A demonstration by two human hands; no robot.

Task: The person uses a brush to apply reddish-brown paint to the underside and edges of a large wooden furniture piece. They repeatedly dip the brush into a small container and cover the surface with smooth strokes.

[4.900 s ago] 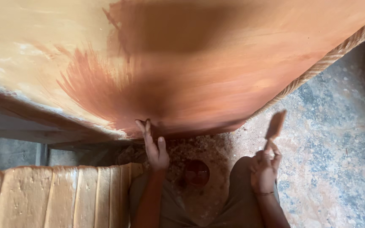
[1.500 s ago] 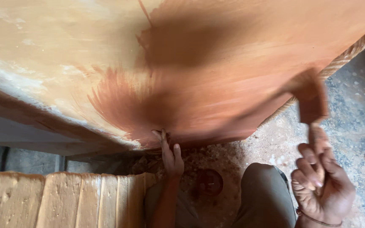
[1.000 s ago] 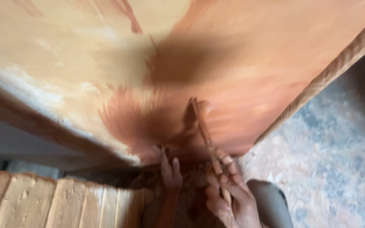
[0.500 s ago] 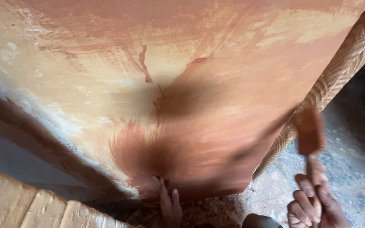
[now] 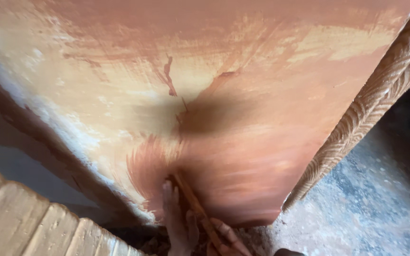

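Your right hand (image 5: 226, 236), fingers clamped on the brush (image 5: 193, 201), works the wood panel (image 5: 243, 95); left hand (image 5: 179, 223) fingers together, flat against it.

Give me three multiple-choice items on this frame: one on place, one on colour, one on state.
1. Where does the brush touch the wooden panel?
A. near its lower edge
B. at its top
C. on the carved edge

2. What colour is the fresh coat?
A. blue
B. reddish brown
C. white

3. What is the state of the right hand?
A. open and empty
B. flat on the floor
C. closed around the brush handle

Answers:
1 A: the bristles meet the panel just above its lower edge, beside the left hand.
2 B: reddish-brown strokes cover the pale wood.
3 C: the fingers wrap around the handle.
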